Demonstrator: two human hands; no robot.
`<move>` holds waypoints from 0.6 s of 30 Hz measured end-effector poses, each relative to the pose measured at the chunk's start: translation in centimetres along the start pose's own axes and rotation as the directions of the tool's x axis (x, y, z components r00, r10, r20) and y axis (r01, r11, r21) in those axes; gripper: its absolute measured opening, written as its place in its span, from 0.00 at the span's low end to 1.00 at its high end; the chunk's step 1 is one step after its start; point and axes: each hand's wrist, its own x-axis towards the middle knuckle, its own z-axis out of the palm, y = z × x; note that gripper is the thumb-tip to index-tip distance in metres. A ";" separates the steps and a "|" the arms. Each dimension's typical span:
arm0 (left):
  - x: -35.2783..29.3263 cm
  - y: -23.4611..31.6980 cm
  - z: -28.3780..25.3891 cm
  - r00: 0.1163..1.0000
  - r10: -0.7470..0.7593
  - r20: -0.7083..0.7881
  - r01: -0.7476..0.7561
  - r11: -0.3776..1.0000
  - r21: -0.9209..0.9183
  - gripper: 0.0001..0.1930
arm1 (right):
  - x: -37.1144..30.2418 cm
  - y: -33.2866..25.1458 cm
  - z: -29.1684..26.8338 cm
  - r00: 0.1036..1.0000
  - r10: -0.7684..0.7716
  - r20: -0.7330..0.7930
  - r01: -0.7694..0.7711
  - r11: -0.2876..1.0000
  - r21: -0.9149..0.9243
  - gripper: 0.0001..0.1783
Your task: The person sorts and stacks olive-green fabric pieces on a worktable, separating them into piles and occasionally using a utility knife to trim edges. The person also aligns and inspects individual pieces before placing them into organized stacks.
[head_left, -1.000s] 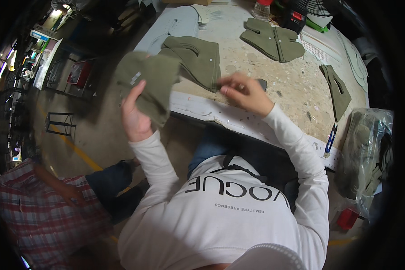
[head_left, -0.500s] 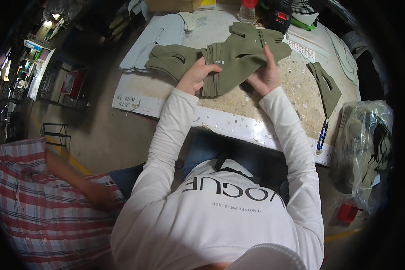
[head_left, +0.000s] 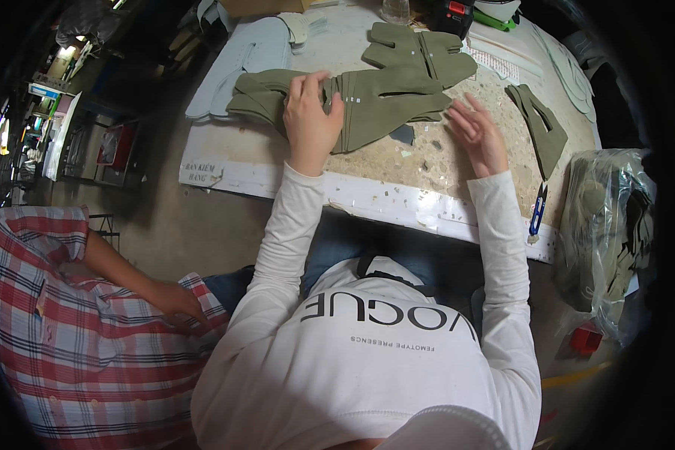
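Observation:
Several olive-green cut fabric pieces [head_left: 386,82] with slits lie overlapped in stacks on the worktable. Tiny white labels show along their layered edges. My left hand [head_left: 311,124] rests over the left part of the pieces, thumb apart from the curved fingers, not gripping; some fingertips touch the cloth. Just off the right edge of the stack, my right hand [head_left: 480,139] hovers above the table with loosely spread fingers and nothing in it. A separate olive piece with a slit [head_left: 538,131] lies to its right, and blue-handled thread snips [head_left: 537,215] lie below that piece.
Light-blue cut pieces [head_left: 236,71] are stacked at the back left of the worn table [head_left: 435,214]. A clear plastic bag of dark pieces [head_left: 604,232] stands right of it. A co-worker in a plaid shirt [head_left: 90,330] is close on my left. A black tool [head_left: 450,19] stands at the back.
Both hands have let go of the olive pieces, which now lie flatter on the table. My right hand has moved right, off the cloth; my left fingers have opened over the stack.

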 end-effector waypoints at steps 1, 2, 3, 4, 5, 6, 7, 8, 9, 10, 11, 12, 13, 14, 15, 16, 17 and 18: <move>0.0 0.4 0.0 0.996 -0.074 0.045 0.076 0.995 -0.059 0.15 | -0.4 -0.2 -0.4 0.996 -0.085 -0.017 0.084 0.995 -0.045 0.26; 0.0 0.7 0.0 0.975 -0.148 0.164 0.142 0.989 0.048 0.15 | -0.8 -0.4 -0.6 0.984 -0.177 -0.029 0.174 0.980 -0.100 0.25; 0.1 0.9 0.3 0.958 -0.170 0.229 0.140 0.980 0.140 0.16 | -1.2 -0.4 -0.7 0.967 -0.253 -0.038 0.243 0.954 -0.175 0.22; 0.2 1.0 0.7 0.943 -0.178 0.282 0.117 0.968 0.221 0.16 | -1.6 -0.2 -0.7 0.966 -0.254 -0.040 0.239 0.943 -0.231 0.21; 0.1 1.0 0.9 0.912 -0.186 0.366 0.083 0.957 0.278 0.18 | -2.0 0.0 -0.6 0.960 -0.277 -0.027 0.258 0.923 -0.285 0.21; 0.1 0.9 1.2 0.909 -0.200 0.367 0.099 0.956 0.276 0.18 | -2.4 0.3 -0.4 0.954 -0.300 -0.014 0.278 0.899 -0.339 0.21; 0.1 0.8 1.4 0.905 -0.210 0.371 0.110 0.956 0.271 0.17 | -2.9 0.5 -0.4 0.958 -0.286 0.011 0.270 0.892 -0.361 0.19; 0.1 0.7 1.7 0.900 -0.218 0.377 0.119 0.956 0.267 0.17 | -3.4 0.8 -0.3 0.958 -0.286 0.034 0.278 0.888 -0.367 0.19; 0.0 0.7 1.8 0.903 -0.196 0.382 0.100 0.961 0.257 0.17 | -3.8 1.2 -0.2 0.952 -0.296 0.076 0.302 0.872 -0.386 0.18; -0.1 0.8 2.0 0.906 -0.175 0.385 0.082 0.966 0.246 0.17 | -4.2 1.4 -0.1 0.948 -0.303 0.092 0.314 0.856 -0.411 0.17; -0.1 1.0 2.0 0.909 -0.154 0.387 0.064 0.970 0.236 0.17 | -4.7 1.8 0.2 0.931 -0.343 0.121 0.363 0.847 -0.388 0.15; -0.2 1.3 2.1 0.918 -0.153 0.367 0.101 0.983 0.156 0.18 | -5.3 2.1 0.5 0.922 -0.353 0.157 0.387 0.831 -0.400 0.14; -0.2 1.7 2.0 0.925 -0.153 0.348 0.137 0.988 0.072 0.19 | -6.0 2.3 0.8 0.952 -0.260 0.163 0.305 0.868 -0.393 0.13; -0.2 2.3 2.0 0.925 -0.172 0.339 0.185 0.983 -0.004 0.20 | -6.7 2.5 1.2 0.958 -0.196 0.207 0.262 0.893 -0.367 0.13; -0.3 3.1 1.9 0.929 -0.158 0.334 0.234 0.951 -0.203 0.22 | -7.1 2.8 1.9 0.954 -0.069 0.290 0.181 0.909 -0.377 0.13; -0.5 3.9 1.7 0.926 -0.160 0.341 0.292 0.876 -0.384 0.24 | -7.5 3.2 2.6 0.939 0.051 0.341 0.102 0.904 -0.416 0.14; -0.7 4.8 1.4 0.925 -0.155 0.346 0.335 0.763 -0.553 0.26 | -8.2 4.1 3.6 0.895 0.080 0.439 0.029 0.971 -0.237 0.18; -1.2 5.6 1.0 0.912 -0.130 0.390 0.357 0.720 -0.595 0.27 | -8.8 5.0 4.6 0.869 0.123 0.480 -0.081 0.991 -0.107 0.22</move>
